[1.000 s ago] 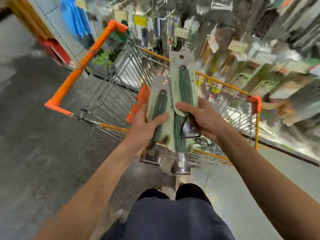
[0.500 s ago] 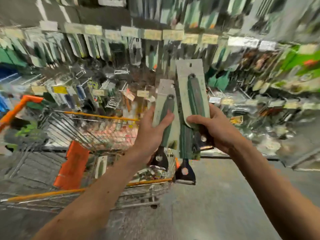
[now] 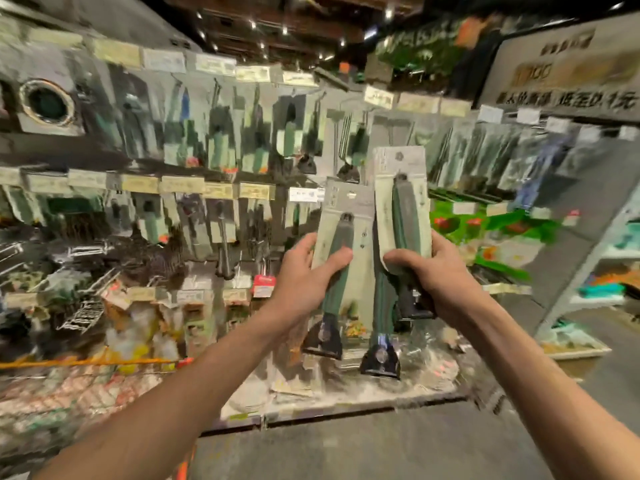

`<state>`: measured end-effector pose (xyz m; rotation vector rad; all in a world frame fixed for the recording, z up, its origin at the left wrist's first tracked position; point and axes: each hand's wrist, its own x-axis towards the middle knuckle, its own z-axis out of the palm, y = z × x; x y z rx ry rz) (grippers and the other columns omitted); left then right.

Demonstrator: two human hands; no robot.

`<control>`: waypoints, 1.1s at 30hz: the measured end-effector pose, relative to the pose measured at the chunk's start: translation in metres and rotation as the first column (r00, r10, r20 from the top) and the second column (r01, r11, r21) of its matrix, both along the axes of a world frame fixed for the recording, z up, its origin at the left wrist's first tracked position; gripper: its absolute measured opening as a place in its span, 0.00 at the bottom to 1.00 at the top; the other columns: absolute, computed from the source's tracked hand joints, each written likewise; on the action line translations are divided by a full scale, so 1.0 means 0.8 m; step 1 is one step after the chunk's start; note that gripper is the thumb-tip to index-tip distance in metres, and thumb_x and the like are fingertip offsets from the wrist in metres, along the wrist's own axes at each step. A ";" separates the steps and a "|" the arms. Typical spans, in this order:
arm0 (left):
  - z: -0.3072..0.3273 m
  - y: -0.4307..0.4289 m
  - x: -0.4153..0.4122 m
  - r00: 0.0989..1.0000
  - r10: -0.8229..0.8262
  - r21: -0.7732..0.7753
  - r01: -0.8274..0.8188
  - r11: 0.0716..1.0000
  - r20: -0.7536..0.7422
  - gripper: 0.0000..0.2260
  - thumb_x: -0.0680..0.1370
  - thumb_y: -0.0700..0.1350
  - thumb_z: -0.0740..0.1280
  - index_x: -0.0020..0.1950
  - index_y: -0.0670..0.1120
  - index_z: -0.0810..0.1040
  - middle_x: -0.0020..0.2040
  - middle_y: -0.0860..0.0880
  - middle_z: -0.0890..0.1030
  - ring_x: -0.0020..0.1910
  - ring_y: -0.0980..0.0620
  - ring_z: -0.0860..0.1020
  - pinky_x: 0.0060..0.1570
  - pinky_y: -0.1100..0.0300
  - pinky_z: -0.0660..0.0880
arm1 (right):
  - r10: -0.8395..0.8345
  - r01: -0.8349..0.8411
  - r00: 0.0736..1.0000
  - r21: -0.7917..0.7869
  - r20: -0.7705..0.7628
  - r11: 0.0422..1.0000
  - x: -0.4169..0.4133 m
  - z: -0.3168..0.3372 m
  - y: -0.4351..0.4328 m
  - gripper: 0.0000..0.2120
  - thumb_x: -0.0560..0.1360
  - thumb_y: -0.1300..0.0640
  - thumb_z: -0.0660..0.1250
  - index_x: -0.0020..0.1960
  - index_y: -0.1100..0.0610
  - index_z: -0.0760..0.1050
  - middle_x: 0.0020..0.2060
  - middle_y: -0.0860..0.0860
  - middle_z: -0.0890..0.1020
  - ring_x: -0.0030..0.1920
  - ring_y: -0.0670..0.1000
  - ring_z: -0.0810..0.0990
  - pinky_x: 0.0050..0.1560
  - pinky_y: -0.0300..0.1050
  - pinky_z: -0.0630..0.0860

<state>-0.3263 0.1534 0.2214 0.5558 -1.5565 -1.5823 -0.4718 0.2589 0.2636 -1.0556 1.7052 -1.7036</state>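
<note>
I hold packaged green-handled scrapers upright in front of a store display wall. My left hand [image 3: 304, 282] grips one carded scraper [image 3: 341, 244], thumb across its green handle, its black blade head hanging below. My right hand [image 3: 436, 282] grips a taller carded scraper [image 3: 403, 209], and a second scraper [image 3: 381, 341] hangs behind it in the same hand, its black head lowest. The packs stand side by side, edges touching.
A pegboard wall [image 3: 214, 140] full of hanging carded tools with price labels fills the left and middle. An orange-railed shopping cart edge [image 3: 86, 362] shows at lower left. A shelf unit [image 3: 588, 258] stands at the right. Grey floor [image 3: 346, 445] lies below.
The view has swung up and away from the cart toward the display wall. Both hands keep the same hold on the scraper packs, now raised in front of the pegboard.
</note>
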 end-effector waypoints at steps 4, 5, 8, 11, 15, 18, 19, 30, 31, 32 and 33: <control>0.029 -0.013 -0.052 0.999 0.015 -0.067 -0.012 0.998 0.039 0.07 0.80 0.39 0.66 0.56 0.47 0.76 0.52 0.45 0.85 0.51 0.46 0.84 0.53 0.47 0.81 | -0.013 0.013 1.000 -0.056 -0.012 0.998 -0.054 0.015 -0.023 0.15 0.70 0.66 0.73 0.55 0.59 0.76 0.43 0.57 0.85 0.36 0.53 0.83 0.32 0.46 0.79; 0.034 -0.018 -0.061 0.998 0.019 -0.099 -0.014 0.995 0.056 0.07 0.80 0.38 0.65 0.56 0.47 0.76 0.52 0.45 0.84 0.51 0.46 0.83 0.53 0.47 0.81 | -0.014 0.013 1.000 -0.061 -0.007 0.998 -0.064 0.017 -0.029 0.15 0.71 0.66 0.73 0.55 0.59 0.76 0.42 0.57 0.84 0.34 0.52 0.82 0.29 0.44 0.78; 0.042 -0.037 -0.083 0.995 0.057 -0.170 -0.044 0.985 0.077 0.10 0.79 0.38 0.66 0.58 0.48 0.74 0.52 0.48 0.83 0.51 0.49 0.83 0.52 0.49 0.82 | -0.008 0.010 1.000 -0.087 0.017 0.996 -0.090 0.021 -0.052 0.14 0.72 0.65 0.73 0.55 0.58 0.75 0.41 0.57 0.84 0.29 0.50 0.81 0.23 0.41 0.74; 0.044 -0.068 -0.106 0.998 0.062 -0.171 -0.059 0.984 0.014 0.20 0.78 0.37 0.69 0.65 0.52 0.67 0.53 0.47 0.84 0.48 0.49 0.85 0.49 0.49 0.82 | -0.016 0.017 1.000 -0.092 0.017 0.996 -0.121 0.017 -0.078 0.14 0.72 0.65 0.73 0.56 0.57 0.75 0.41 0.57 0.85 0.30 0.51 0.81 0.24 0.41 0.74; 0.041 -0.122 -0.145 0.994 0.098 -0.233 -0.106 0.967 -0.046 0.20 0.79 0.40 0.69 0.62 0.60 0.68 0.55 0.46 0.83 0.50 0.46 0.84 0.47 0.45 0.83 | -0.006 0.005 1.000 -0.060 -0.016 0.998 -0.167 0.011 -0.123 0.14 0.72 0.65 0.73 0.56 0.58 0.75 0.35 0.55 0.82 0.24 0.49 0.76 0.25 0.42 0.72; 0.044 -0.166 -0.180 0.984 0.165 -0.339 -0.175 0.924 -0.061 0.14 0.79 0.43 0.70 0.57 0.61 0.73 0.58 0.54 0.80 0.59 0.48 0.79 0.56 0.45 0.79 | 0.007 -0.010 0.999 -0.063 -0.047 0.998 -0.199 0.020 -0.166 0.14 0.71 0.64 0.73 0.54 0.56 0.75 0.36 0.58 0.83 0.31 0.56 0.77 0.31 0.48 0.73; 0.047 -0.182 -0.193 0.980 0.181 -0.361 -0.197 0.912 -0.078 0.13 0.79 0.43 0.69 0.56 0.60 0.74 0.58 0.57 0.79 0.60 0.51 0.78 0.59 0.48 0.78 | 0.016 -0.021 0.998 -0.068 -0.067 0.997 -0.211 0.026 -0.185 0.13 0.71 0.65 0.73 0.54 0.56 0.76 0.37 0.59 0.83 0.32 0.57 0.77 0.32 0.50 0.73; 0.088 -0.326 -0.279 0.940 0.320 -0.478 -0.337 0.811 -0.120 0.16 0.80 0.38 0.66 0.58 0.59 0.76 0.60 0.64 0.78 0.62 0.67 0.73 0.68 0.60 0.70 | 0.088 -0.105 0.967 -0.057 -0.237 0.993 -0.292 0.074 -0.334 0.15 0.72 0.63 0.73 0.57 0.57 0.75 0.42 0.56 0.84 0.32 0.52 0.83 0.33 0.53 0.81; 0.091 -0.338 -0.284 0.937 0.331 -0.472 -0.345 0.812 -0.114 0.15 0.80 0.38 0.66 0.59 0.58 0.77 0.60 0.64 0.78 0.63 0.66 0.73 0.68 0.59 0.69 | 0.096 -0.111 0.966 -0.049 -0.240 0.993 -0.296 0.075 -0.345 0.16 0.72 0.62 0.73 0.57 0.57 0.74 0.42 0.56 0.84 0.31 0.51 0.82 0.31 0.51 0.80; 0.095 -0.349 -0.289 0.931 0.349 -0.463 -0.358 0.811 -0.108 0.15 0.81 0.38 0.65 0.60 0.57 0.77 0.60 0.64 0.77 0.63 0.65 0.73 0.68 0.59 0.69 | 0.103 -0.116 0.965 -0.039 -0.242 0.992 -0.300 0.075 -0.354 0.16 0.72 0.62 0.73 0.57 0.57 0.74 0.42 0.56 0.83 0.31 0.51 0.82 0.31 0.52 0.80; 0.099 -0.359 -0.293 0.924 0.367 -0.452 -0.373 0.810 -0.105 0.14 0.81 0.38 0.65 0.61 0.56 0.77 0.59 0.66 0.76 0.62 0.66 0.73 0.68 0.59 0.68 | 0.110 -0.121 0.964 -0.031 -0.244 0.992 -0.304 0.074 -0.363 0.16 0.72 0.61 0.74 0.57 0.56 0.74 0.43 0.55 0.83 0.31 0.51 0.82 0.32 0.53 0.80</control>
